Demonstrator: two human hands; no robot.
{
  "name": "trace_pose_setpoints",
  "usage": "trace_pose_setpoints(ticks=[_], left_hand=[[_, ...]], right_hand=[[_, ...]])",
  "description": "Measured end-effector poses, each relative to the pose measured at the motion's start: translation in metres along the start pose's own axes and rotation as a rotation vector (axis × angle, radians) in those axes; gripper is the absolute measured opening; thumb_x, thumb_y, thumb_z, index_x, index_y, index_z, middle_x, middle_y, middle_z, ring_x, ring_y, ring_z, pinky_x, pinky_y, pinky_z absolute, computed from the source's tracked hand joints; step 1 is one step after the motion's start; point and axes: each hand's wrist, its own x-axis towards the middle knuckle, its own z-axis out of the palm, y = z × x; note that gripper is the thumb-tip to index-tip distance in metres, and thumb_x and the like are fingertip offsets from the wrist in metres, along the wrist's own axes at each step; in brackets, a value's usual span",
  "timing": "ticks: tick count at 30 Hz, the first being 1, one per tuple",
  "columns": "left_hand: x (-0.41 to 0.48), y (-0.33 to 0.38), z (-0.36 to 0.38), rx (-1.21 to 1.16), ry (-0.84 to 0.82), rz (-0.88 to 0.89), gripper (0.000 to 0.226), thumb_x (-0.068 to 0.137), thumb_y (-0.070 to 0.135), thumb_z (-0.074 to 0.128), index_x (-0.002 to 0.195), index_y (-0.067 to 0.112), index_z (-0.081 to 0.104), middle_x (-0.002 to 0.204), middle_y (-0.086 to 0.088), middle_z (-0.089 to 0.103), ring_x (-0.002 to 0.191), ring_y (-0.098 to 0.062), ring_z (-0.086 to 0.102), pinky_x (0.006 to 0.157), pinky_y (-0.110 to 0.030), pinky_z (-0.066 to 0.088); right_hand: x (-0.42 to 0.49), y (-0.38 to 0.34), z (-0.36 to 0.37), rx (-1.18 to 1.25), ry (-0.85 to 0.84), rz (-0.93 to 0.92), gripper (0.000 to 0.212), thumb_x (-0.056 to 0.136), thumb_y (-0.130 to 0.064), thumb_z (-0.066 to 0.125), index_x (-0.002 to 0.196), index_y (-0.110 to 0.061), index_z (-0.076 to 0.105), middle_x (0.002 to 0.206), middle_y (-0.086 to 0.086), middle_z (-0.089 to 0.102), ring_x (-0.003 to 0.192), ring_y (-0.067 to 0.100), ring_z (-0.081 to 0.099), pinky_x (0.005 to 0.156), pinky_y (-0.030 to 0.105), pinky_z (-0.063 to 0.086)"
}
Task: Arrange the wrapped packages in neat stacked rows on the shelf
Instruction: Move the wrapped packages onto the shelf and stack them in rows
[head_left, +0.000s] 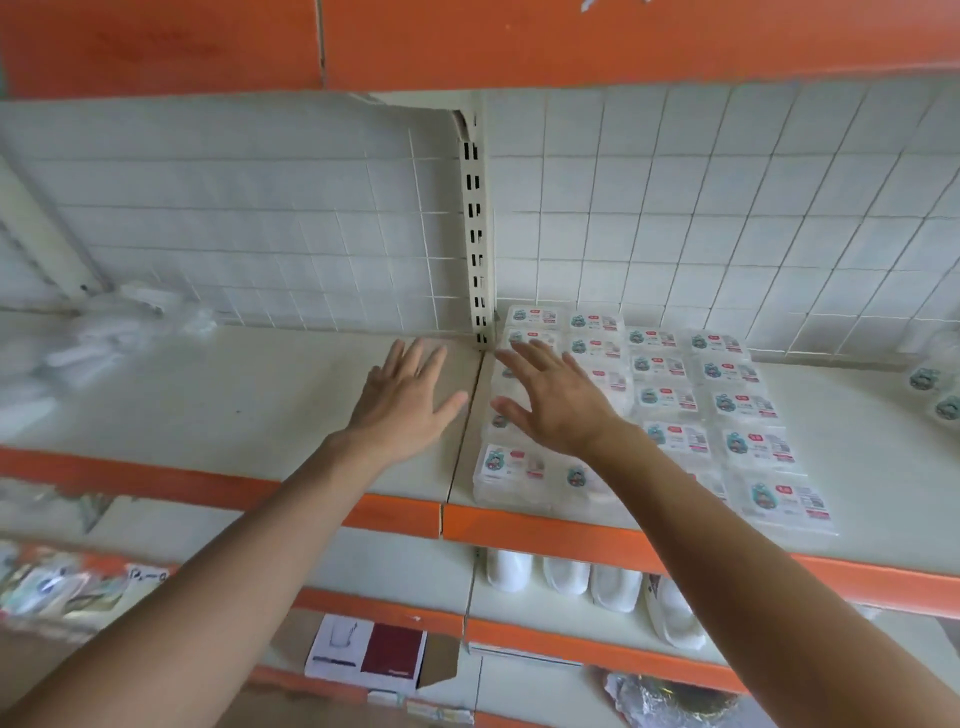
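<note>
Head view: left hand (402, 402), right hand (558, 402) fingers spread, hovering over shelf (208, 415), wrapped packages (727, 410).

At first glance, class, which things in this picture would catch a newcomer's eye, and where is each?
At the centre, the left hand spreads open over the pale shelf, and the right hand spreads over the leftmost wrapped packages. Those packages lie in tidy rows just right of the slotted upright. Bright orange edge strips line the shelf fronts.
</note>
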Motion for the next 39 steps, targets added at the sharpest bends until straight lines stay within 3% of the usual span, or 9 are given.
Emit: trace_pose_setpoints(ticks=[8, 20, 27, 35, 39], left_hand=[[-0.062, -0.103, -0.023, 0.096, 0.041, -0.206, 0.068, 0.099, 0.057, 0.023, 0.155, 0.022, 0.005, 0.163, -0.004, -0.006, 0.149, -0.026, -0.010, 0.119, -0.049, 0.008], [-0.143, -0.309, -0.053, 0.002, 0.126, -0.245, 0.070, 0.099, 0.054, 0.029, 0.154, 0.019, 0.005, 0.163, -0.007, -0.002, 0.149, -0.027, -0.006, 0.120, -0.049, 0.010], [-0.142, -0.392, -0.046, -0.014, 0.114, -0.297, 0.067, 0.100, 0.049, 0.033, 0.153, 0.014, 0.011, 0.162, -0.011, 0.004, 0.149, -0.029, -0.001, 0.119, -0.047, 0.014], [-0.123, -0.481, -0.033, -0.085, 0.100, -0.472, 0.064, 0.100, 0.039, 0.039, 0.152, 0.011, 0.015, 0.159, -0.016, 0.011, 0.147, -0.031, 0.008, 0.118, -0.045, 0.020], [-0.111, -0.507, -0.029, -0.284, 0.096, -0.501, 0.062, 0.099, 0.029, 0.047, 0.151, 0.012, 0.018, 0.150, -0.015, 0.031, 0.137, -0.031, 0.034, 0.109, -0.041, 0.036]], right_hand=[[0.041, -0.114, 0.018, -0.085, 0.020, -0.123, 0.067, 0.097, -0.057, 0.034, 0.153, -0.026, 0.016, 0.161, 0.003, 0.015, 0.148, 0.023, 0.009, 0.119, 0.048, 0.011], [0.105, -0.325, 0.077, 0.096, 0.041, 0.012, 0.060, 0.100, -0.048, 0.034, 0.153, -0.025, 0.017, 0.161, 0.000, 0.015, 0.149, 0.021, 0.007, 0.120, 0.046, 0.012], [0.153, -0.384, 0.108, 0.134, -0.004, -0.015, 0.059, 0.101, -0.045, 0.036, 0.153, -0.025, 0.018, 0.160, 0.002, 0.017, 0.148, 0.022, 0.010, 0.119, 0.046, 0.015], [0.236, -0.427, 0.153, 0.189, -0.069, -0.173, 0.059, 0.100, -0.043, 0.039, 0.153, -0.024, 0.018, 0.160, 0.004, 0.017, 0.147, 0.022, 0.014, 0.118, 0.046, 0.022], [0.269, -0.446, 0.170, 0.251, -0.088, -0.258, 0.060, 0.100, -0.039, 0.043, 0.153, -0.023, 0.019, 0.159, 0.005, 0.019, 0.147, 0.022, 0.017, 0.118, 0.040, 0.025]])
